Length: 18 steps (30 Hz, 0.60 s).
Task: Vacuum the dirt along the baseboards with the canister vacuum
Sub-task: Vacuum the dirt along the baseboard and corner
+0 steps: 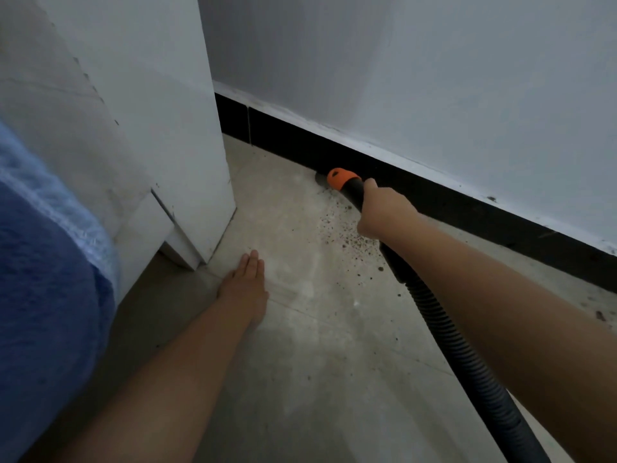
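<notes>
Dim, flat, bluish light with no clear source leaves the wall (pixel 434 78) grey and noisy, soft shadow pools on the floor (pixel 317 345) toward 7 o'clock, the baseboard (pixel 467 208) bows from wide-angle distortion, and blue cloth (pixel 43 279) at 9 o'clock is blurred.

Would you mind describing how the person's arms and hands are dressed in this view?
Both forearms are bare, with no sleeves in view. The left hand and right hand wear no gloves, and no rings, watch or bracelets are visible. Blue fabric fills the frame's left edge; I cannot tell whether it is clothing.
</notes>
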### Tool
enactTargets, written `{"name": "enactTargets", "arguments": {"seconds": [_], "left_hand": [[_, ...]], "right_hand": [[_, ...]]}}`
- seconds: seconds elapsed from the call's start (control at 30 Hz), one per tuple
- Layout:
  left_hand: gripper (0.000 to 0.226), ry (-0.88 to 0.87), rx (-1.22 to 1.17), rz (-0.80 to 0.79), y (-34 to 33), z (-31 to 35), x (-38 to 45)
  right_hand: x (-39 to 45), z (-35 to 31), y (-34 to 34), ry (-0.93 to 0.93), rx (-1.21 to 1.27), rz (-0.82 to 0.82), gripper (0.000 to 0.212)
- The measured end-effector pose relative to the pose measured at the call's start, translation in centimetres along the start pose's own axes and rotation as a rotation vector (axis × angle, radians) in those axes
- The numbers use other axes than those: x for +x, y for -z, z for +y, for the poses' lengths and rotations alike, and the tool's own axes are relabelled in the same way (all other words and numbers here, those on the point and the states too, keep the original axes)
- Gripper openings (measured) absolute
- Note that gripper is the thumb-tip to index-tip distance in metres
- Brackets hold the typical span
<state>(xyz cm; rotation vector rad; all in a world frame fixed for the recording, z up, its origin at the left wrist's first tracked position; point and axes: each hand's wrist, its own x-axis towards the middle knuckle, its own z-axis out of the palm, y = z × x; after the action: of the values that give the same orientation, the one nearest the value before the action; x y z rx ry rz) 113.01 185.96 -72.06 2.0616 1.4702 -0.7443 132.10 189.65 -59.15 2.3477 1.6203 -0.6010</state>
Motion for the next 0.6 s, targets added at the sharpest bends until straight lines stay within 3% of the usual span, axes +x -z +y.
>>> {"name": "enactTargets", "arguments": {"seconds": [0.33, 0.6], "left_hand": [[0.057, -0.027, -0.003, -0.053, 0.9, -0.2, -0.3], [0.054, -0.054, 0.027, 0.008, 1.8, -0.5, -1.0]], "right_hand": [[0.6, -1.6, -0.9, 0.024, 0.081, 0.006, 0.055], [2.7, -5.7, -0.6, 0.176, 0.112, 0.019, 0.055]]}}
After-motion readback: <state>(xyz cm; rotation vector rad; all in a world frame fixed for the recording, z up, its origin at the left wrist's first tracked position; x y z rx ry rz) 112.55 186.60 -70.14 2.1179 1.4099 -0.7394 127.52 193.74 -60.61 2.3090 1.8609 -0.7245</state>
